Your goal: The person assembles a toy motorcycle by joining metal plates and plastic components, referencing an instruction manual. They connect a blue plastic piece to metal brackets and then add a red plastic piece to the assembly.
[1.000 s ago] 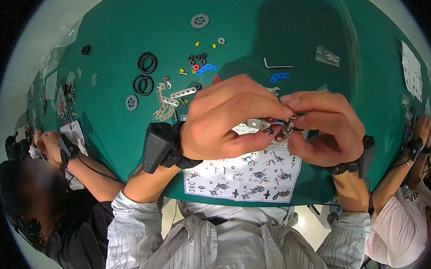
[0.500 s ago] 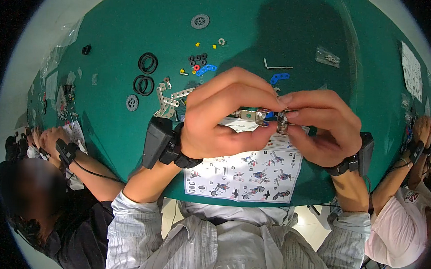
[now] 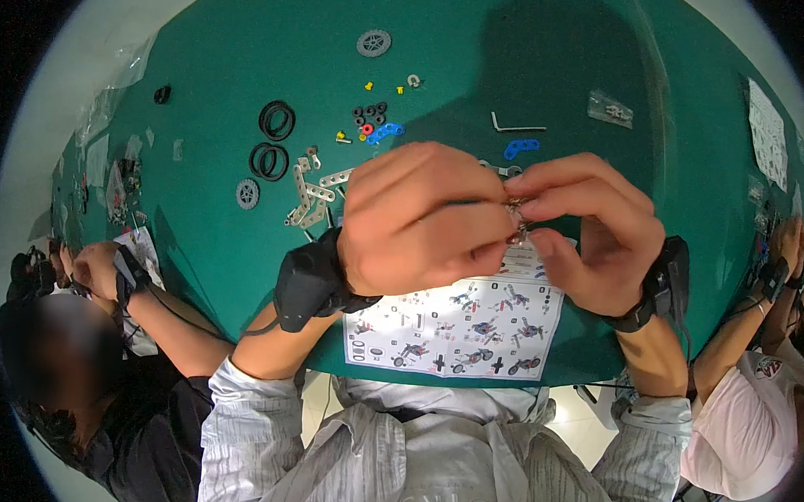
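Above the instruction sheet (image 3: 452, 335), my left hand (image 3: 431, 212) and my right hand (image 3: 603, 230) meet at their fingertips. Between them is a small silvery metal assembly (image 3: 518, 223), mostly covered by the fingers. My left hand is closed on it with its back turned to the camera. The thumb and fingers of my right hand pinch its right end. Just beyond the fingertips lie a metal piece with a rounded end (image 3: 510, 170) and a blue perforated bracket (image 3: 522, 149).
Left of my hands are black tyres (image 3: 276, 120), a grey wheel disc (image 3: 248, 194) and perforated metal strips (image 3: 314, 192). Farther back lie a hex key (image 3: 518, 125), black rings (image 3: 370, 115), another grey disc (image 3: 374, 43) and a bagged part (image 3: 609, 109). People sit at both sides.
My left hand has rolled over, so its back now hides most of the metal assembly that showed between the fingers. My right hand has shifted slightly left, still pinching.
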